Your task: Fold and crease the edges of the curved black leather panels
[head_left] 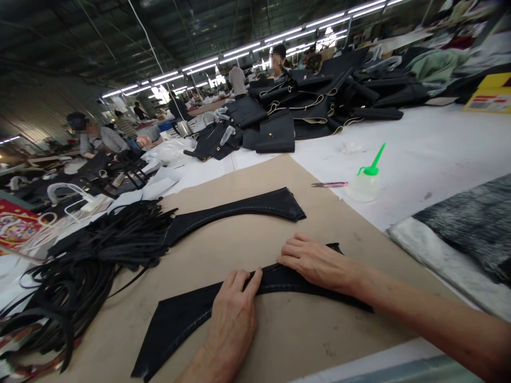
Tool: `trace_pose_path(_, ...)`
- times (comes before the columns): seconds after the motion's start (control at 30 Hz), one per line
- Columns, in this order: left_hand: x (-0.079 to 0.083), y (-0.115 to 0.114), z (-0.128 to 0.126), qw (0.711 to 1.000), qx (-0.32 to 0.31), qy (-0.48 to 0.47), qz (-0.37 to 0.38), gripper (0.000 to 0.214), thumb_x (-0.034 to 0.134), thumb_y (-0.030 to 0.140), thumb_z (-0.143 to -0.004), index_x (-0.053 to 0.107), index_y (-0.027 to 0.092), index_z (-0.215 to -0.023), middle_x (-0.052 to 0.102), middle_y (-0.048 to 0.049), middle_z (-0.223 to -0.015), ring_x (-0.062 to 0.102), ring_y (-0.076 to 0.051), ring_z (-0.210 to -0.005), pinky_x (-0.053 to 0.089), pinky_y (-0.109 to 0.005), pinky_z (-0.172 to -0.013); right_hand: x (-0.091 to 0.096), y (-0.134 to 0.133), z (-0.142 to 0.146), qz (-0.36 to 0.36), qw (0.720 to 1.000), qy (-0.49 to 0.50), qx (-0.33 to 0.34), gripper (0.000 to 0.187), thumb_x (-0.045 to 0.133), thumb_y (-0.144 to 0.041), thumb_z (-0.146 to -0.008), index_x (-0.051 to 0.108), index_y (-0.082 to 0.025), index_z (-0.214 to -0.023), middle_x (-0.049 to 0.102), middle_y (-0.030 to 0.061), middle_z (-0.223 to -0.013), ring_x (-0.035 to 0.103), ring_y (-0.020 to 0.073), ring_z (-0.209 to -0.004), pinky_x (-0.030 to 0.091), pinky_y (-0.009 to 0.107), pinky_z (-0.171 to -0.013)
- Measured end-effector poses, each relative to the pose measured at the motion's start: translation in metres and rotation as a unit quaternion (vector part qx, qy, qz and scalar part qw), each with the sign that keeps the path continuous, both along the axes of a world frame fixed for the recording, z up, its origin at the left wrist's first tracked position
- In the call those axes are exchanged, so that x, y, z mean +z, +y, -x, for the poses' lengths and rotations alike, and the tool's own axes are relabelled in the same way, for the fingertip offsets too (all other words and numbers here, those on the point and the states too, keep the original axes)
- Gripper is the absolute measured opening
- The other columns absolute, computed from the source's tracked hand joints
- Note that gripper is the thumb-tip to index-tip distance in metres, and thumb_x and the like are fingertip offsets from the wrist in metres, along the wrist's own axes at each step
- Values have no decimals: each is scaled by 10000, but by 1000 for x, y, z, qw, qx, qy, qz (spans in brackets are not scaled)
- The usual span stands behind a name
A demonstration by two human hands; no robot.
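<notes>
A curved black leather piece (179, 319) lies on a brown cardboard sheet (255, 234) near me. My left hand (233, 314) lies flat on its middle, fingers stretched out and pressing on its upper edge. My right hand (315, 260) rests palm down on the piece's right part, fingers spread flat towards the left. A second curved black leather piece (239, 208) lies farther back on the cardboard, untouched.
A heap of thin black straps (91, 260) covers the left side. A clear squeeze bottle with a green nozzle (365, 181) and small pink snips (329, 184) sit on the white table (439, 143) to the right. Black bag parts (319, 101) are piled behind. People work at far tables.
</notes>
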State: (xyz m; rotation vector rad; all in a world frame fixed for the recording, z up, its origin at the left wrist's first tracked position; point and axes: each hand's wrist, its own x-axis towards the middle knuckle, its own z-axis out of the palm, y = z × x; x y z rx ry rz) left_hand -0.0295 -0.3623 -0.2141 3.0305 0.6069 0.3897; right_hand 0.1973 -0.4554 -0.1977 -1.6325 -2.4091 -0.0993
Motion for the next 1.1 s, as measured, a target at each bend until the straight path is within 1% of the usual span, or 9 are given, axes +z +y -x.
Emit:
trace_pose_path(0.2,-3,-3,-2,999,8,5,-40,508,408,-19,-796,584,172,-1232,578,-91,-961,545,-236,-899,542,-396,-803,-5,-9,-1,-18,1000,16,-10,178,436,-119,-964,609,-152,-993,582,51,-885,484,184,-820,366,323,-784)
trace_pose_path(0.3,-4,-2,-3,1000,3,-6,-23,523,400,-34,-780,582,180,-1221,569,-105,-1077,538,-248,-988,526,-419,-862,-3,-11,-1,-31,999,29,-24,297,415,-76,-940,535,-133,-1205,594,63,-924,508,193,-838,379,339,-795)
trace_pose_path(0.37,-3,1,-3,1000,-13,-25,4,499,392,-28,-796,579,176,-1211,568,-104,-1123,532,-245,-1021,517,-421,-888,0,-13,-3,-24,997,50,-44,354,419,-73,-929,484,-133,-1272,593,64,-950,529,192,-864,381,344,-827)
trace_pose_path(0.53,-1,7,3,996,-20,-58,69,373,380,57,-901,564,155,-1211,602,-92,-1081,552,-212,-987,528,-379,-881,3,-17,-12,24,993,76,-82,158,493,-122,-921,597,-191,-1019,582,33,-906,553,191,-861,377,341,-832)
trace_pose_path(0.6,-1,7,8,996,-27,-53,62,380,380,59,-907,542,140,-1240,600,-97,-1119,549,-213,-1013,524,-377,-904,2,-17,-13,34,993,77,-81,171,460,-106,-935,605,-195,-946,577,26,-875,552,186,-835,373,337,-807)
trace_pose_path(0.77,-2,6,21,999,-34,-25,27,382,399,79,-912,522,136,-1270,602,-100,-1162,555,-222,-1042,508,-396,-952,5,-15,-5,53,992,81,-78,182,452,-87,-936,591,-195,-889,564,14,-854,545,180,-803,362,337,-786)
trace_pose_path(0.9,4,17,45,999,-41,-10,28,355,393,111,-930,543,172,-1246,614,-86,-1156,564,-216,-1049,508,-389,-942,7,-13,18,64,992,78,-74,179,466,-74,-920,591,-196,-887,569,14,-852,550,184,-802,356,347,-803)
trace_pose_path(1.03,15,33,76,997,-21,2,73,320,412,148,-945,568,213,-1217,613,-64,-1151,564,-197,-1049,498,-372,-941,6,-9,42,64,993,81,-61,169,463,-85,-928,588,-198,-908,574,17,-875,548,186,-803,355,349,-801)
trace_pose_path(1.1,20,34,81,994,-1,-11,109,269,456,183,-941,600,227,-1164,614,-52,-1133,564,-189,-1041,494,-359,-937,6,-6,49,59,994,77,-56,112,496,-138,-938,583,-201,-907,571,16,-886,544,196,-820,351,358,-801)
